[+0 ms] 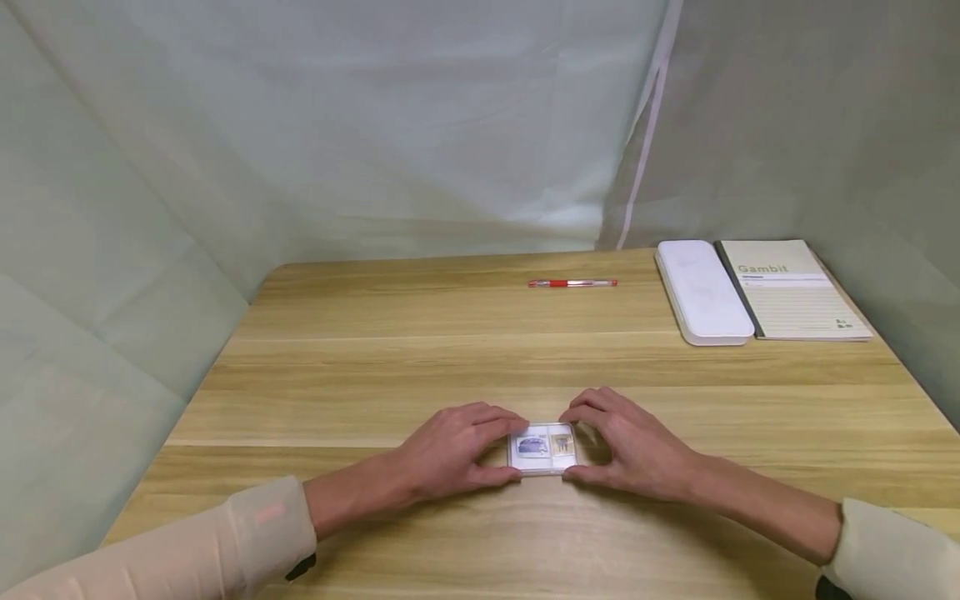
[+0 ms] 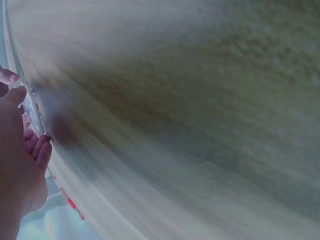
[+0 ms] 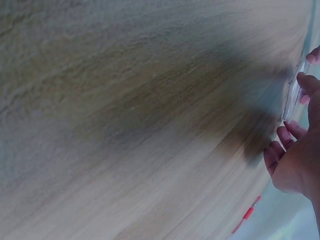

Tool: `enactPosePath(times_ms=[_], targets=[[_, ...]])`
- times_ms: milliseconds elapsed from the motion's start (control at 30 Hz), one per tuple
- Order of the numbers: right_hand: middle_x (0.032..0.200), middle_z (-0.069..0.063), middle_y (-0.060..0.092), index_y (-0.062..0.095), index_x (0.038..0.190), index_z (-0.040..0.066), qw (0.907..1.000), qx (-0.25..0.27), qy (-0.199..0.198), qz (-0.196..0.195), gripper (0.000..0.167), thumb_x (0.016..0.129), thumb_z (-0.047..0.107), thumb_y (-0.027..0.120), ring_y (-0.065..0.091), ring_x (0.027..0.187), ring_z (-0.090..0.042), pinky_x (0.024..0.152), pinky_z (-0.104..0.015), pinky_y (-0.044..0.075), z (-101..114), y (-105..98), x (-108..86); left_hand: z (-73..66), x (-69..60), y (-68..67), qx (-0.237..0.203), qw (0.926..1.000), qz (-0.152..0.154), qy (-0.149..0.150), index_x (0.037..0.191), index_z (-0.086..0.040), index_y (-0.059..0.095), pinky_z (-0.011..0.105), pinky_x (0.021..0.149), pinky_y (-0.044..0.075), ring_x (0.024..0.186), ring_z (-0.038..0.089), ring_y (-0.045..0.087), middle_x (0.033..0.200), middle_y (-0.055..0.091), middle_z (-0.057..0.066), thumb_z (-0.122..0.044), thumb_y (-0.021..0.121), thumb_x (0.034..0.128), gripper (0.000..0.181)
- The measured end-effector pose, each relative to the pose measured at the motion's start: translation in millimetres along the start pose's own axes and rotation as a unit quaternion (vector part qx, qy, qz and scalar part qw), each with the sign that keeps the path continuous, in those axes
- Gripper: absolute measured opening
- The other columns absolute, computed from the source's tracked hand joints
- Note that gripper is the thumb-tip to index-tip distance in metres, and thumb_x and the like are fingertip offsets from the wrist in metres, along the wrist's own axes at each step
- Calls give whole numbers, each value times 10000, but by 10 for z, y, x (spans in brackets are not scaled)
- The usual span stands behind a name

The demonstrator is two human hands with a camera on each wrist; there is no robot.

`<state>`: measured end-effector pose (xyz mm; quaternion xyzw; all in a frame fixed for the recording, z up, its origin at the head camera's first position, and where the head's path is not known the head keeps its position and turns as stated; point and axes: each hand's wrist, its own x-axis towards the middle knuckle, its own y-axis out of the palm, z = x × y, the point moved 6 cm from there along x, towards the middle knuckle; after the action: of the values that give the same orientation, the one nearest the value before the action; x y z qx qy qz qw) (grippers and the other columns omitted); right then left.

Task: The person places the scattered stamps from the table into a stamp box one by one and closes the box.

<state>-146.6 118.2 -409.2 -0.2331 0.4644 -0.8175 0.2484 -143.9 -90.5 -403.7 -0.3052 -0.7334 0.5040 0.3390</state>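
Note:
A small, flat, clear-edged case [image 1: 542, 467] lies near the front middle of the table, with a purple picture and a yellowish one showing through its top. My left hand [image 1: 453, 450] holds it by the left side, thumb at the near corner and fingertips at the far corner. On the right side my right hand [image 1: 637, 446] grips it the same way. The left wrist view has the left hand [image 2: 22, 155] at its left edge, partly hiding the case. In the right wrist view the right hand [image 3: 300, 155] is beside the case's thin edge [image 3: 291, 97].
Toward the back of the wooden table [image 1: 360, 333] lies a red-and-clear pen [image 1: 573, 283]. A white oblong box [image 1: 705, 292] stands at the back right, beside a notebook [image 1: 795, 304] marked "Gambit". Pale fabric walls [image 1: 450, 125] enclose the table's back and sides.

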Motion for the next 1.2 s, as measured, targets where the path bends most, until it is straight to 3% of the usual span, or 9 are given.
enactPosePath(times_ms=[333,900,1200], targets=[[1242,32,636,727,1244,127,9999,127,100,44,576,804,440,930,582,1174,-153,1053,-455,530,-3,-8,6,19,25,-14,-166,9990,260,-311,1366,-126,701,370,1007,575,1233,162,670,1366,705,11,-480,807,938,565],[1242,27,637,727,1225,140,9999,155,7,-10,544,838,480,901,587,1163,-172,1026,-478,540,-8,-15,3,28,27,-14,-170,9994,163,-235,1354,-131,703,364,1001,578,1232,164,674,1363,706,13,-482,813,931,560],[1226,60,632,732,1218,160,9998,215,-25,-22,515,841,467,902,583,1155,-149,1022,-467,539,-1,-23,0,33,26,-13,-222,9988,299,-331,1366,-145,700,375,1015,572,1242,158,670,1371,706,3,-495,792,947,554]])
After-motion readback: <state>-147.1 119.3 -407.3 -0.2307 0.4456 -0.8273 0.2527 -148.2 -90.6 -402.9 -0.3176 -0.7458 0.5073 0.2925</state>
